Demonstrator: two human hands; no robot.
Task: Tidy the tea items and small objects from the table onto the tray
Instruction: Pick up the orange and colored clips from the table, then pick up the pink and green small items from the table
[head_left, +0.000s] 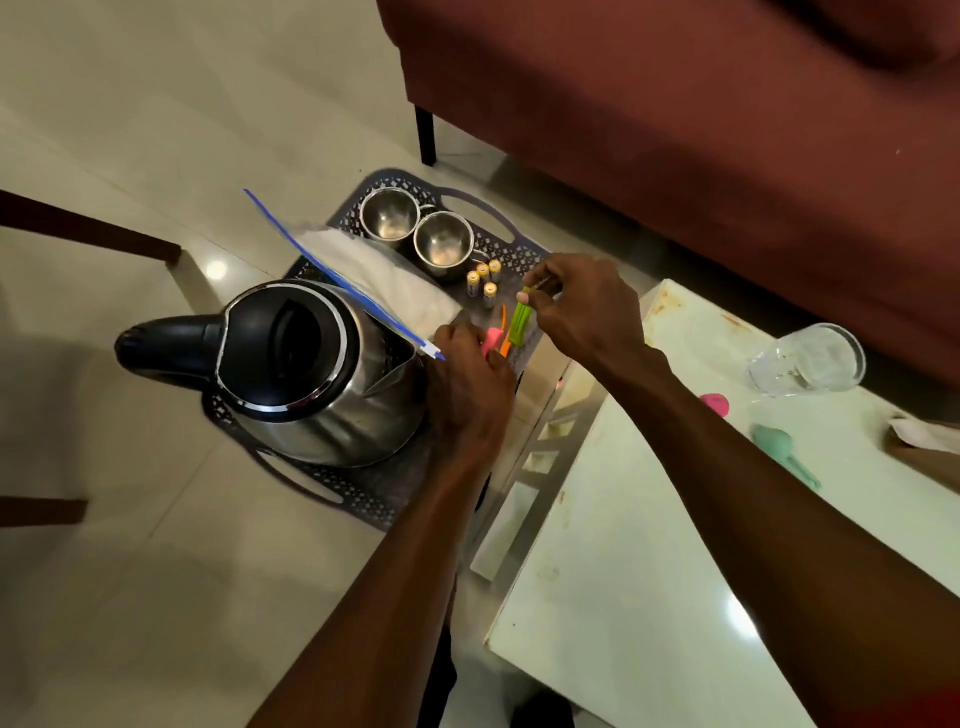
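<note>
While the right hand (582, 306) pinches the top of a green clip (519, 323) between thumb and fingertips and holds it upright just above the tray (485, 203), the left hand (470, 379) is curled around a pink clip (489, 340) and an orange clip (504, 340), low over the same corner. Just beyond the hands, 4 batteries (483, 280) stand in a loose cluster, and behind them 2 steel cups (415, 228) sit side by side near the far handle. A zip bag (374, 280) of white material leans across the middle of the tray, its blue seal touching the steel kettle (306, 364) that fills the near end. The tray rests on the floor beside the white table (649, 571), where a glass (808, 358), a pink piece (714, 402) and a teal scoop (784, 452) are not yet cleared. The risk here, as I judge it, is crowding: the free patch of tray is small, so a clip set down carelessly could knock the standing batteries over and send them rolling, or slide off the open edge nearest the table. The left wrist also sits close to the kettle spout, and a nudge could shift the leaning bag.
</note>
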